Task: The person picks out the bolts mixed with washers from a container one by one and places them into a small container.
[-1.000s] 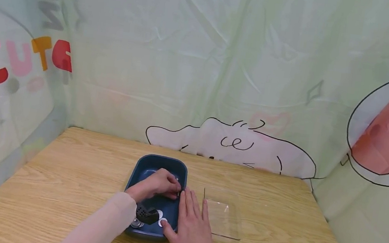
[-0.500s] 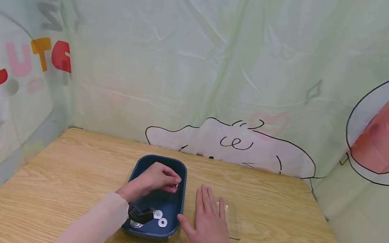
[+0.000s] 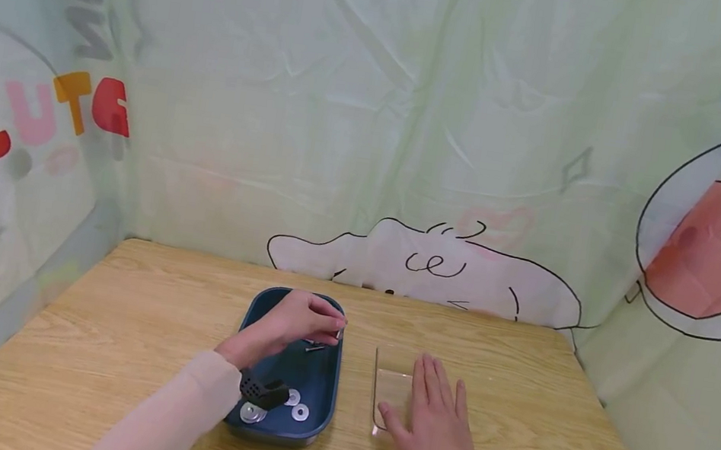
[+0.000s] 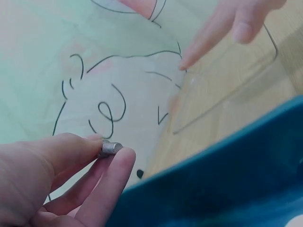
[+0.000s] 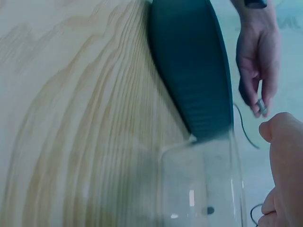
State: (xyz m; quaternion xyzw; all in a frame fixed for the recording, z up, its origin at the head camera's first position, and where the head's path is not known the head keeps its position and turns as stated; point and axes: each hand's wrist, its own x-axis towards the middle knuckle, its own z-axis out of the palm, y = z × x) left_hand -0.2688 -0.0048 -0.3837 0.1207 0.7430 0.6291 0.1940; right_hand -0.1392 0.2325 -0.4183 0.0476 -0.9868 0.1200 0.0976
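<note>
My left hand (image 3: 300,320) is raised over the far right part of a dark blue tray (image 3: 328,405). Between thumb and fingers it pinches a short metal bolt (image 4: 111,148), whose threaded end shows in the left wrist view. Further bolts (image 3: 315,348) lie in the tray below that hand, partly hidden. Several flat metal washers (image 3: 300,413) lie near the tray's front end. To the right, my right hand (image 3: 439,428) is spread with straight fingers over a clear plastic box (image 3: 391,391); whether it touches the box I cannot tell.
A wooden table (image 3: 167,321) carries both containers, with a strip of wood between them. Printed cloth (image 3: 263,127) hangs behind the table and at both sides. A black wrist device (image 3: 264,392) on the left arm hides part of the tray.
My left hand has lifted from inside the tray towards its far right rim, the bolt in its fingers. My right hand has left the tray's right side and moved right over the clear box.
</note>
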